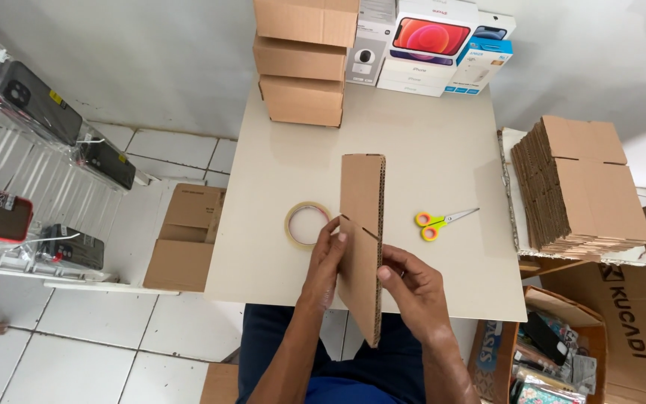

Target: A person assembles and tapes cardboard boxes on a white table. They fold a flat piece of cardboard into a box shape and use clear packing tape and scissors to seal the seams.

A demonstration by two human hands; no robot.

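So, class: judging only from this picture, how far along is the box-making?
Done: three closed cardboard boxes stacked at the table's far edge. In hand: a flat carton blank, held on edge between left hand and right hand, not yet opened. Left: the tape roll and scissors lie untouched; a stack of flat blanks waits on the right.

Bright, even daylight from above; soft short shadows under stacked boxes [302,63] on table [278,172]. Sharp focus throughout, no glare, mild wide-angle bending at edges.
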